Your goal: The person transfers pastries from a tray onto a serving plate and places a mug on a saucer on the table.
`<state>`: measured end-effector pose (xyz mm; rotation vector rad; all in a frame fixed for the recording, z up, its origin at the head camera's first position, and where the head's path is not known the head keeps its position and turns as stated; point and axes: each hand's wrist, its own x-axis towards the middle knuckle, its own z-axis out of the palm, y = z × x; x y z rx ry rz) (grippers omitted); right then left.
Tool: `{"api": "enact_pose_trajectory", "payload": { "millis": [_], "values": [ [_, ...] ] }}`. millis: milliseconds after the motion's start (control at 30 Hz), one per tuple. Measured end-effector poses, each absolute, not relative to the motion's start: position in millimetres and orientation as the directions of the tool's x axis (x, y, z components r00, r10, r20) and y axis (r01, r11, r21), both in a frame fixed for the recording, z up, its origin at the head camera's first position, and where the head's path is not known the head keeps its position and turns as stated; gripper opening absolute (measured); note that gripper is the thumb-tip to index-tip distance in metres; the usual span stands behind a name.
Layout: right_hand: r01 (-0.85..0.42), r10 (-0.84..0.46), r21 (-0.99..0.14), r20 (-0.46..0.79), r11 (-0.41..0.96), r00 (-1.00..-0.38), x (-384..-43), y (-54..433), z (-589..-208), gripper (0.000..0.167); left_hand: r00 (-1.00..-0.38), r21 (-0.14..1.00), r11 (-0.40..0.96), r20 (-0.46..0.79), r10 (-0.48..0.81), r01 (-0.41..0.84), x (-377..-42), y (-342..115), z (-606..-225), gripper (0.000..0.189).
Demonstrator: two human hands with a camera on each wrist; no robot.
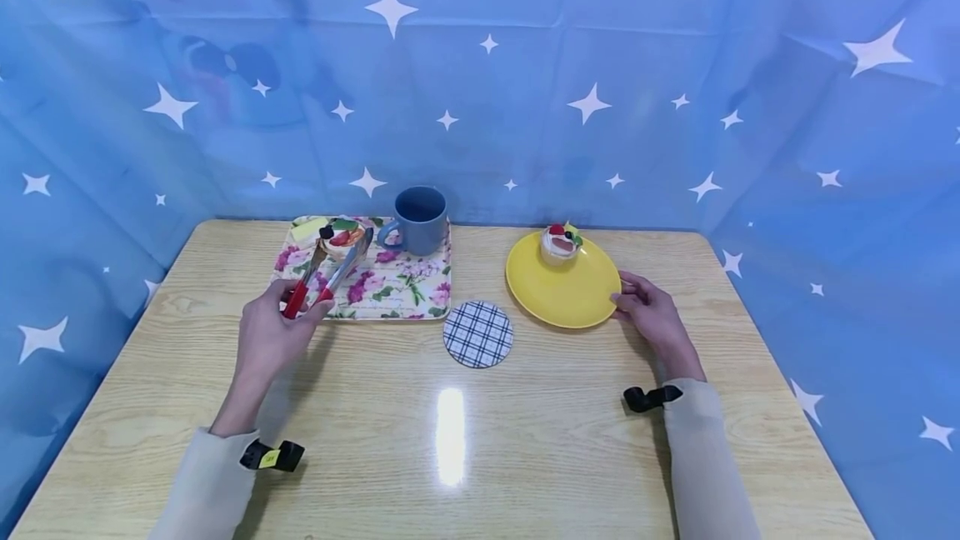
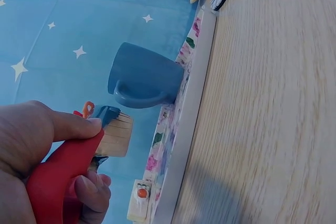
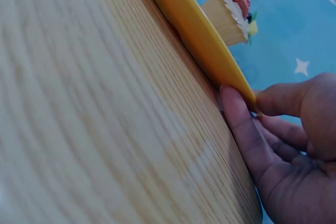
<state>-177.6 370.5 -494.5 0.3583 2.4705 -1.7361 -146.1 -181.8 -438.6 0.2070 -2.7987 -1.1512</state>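
Note:
My left hand grips tongs by their red handles. Between the tong tips is a fruit-topped cupcake; in the left wrist view it hangs above the floral tray. A blue mug stands upright on that tray, to the right of the tongs. My right hand pinches the right rim of a yellow plate, thumb on top and fingers beneath. Another cupcake, topped with cream and red fruit, sits near the plate's far edge.
A round plaid coaster lies on the wooden table between the tray and the plate. At the tray's back left corner is a pale yellow cake piece. A blue star-patterned curtain hangs behind the table and along both sides.

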Motion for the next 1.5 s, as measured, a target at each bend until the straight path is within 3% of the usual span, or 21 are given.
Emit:
{"api": "enact_pose_trajectory", "payload": {
  "millis": [633, 933, 1167, 1500],
  "values": [
    [0.277, 0.131, -0.911, -0.248, 0.305, -0.96, -170.4, 360.2, -470.7, 0.06, -0.989, 0.718, 0.695, 0.07, -0.128, -0.039, -136.9, -175.7, -430.3, 0.067],
    [0.249, 0.125, -0.916, -0.22, 0.314, -0.967, -177.0, 371.7, -492.2, 0.06, -0.989, 0.711, 0.703, 0.105, -0.104, 0.001, -134.2, -169.9, -427.7, 0.064],
    [0.255, 0.116, -0.916, -0.23, 0.309, -0.966, -174.4, 364.0, -479.5, 0.06, -0.99, 0.717, 0.697, 0.107, -0.09, 0.014, -133.2, -164.9, -425.9, 0.06],
    [0.251, 0.141, -0.906, -0.214, 0.34, -0.966, -177.7, 370.4, -494.4, 0.06, -0.996, 0.735, 0.678, 0.082, -0.047, 0.028, -134.8, -154.8, -426.8, 0.062]
  ]
}}
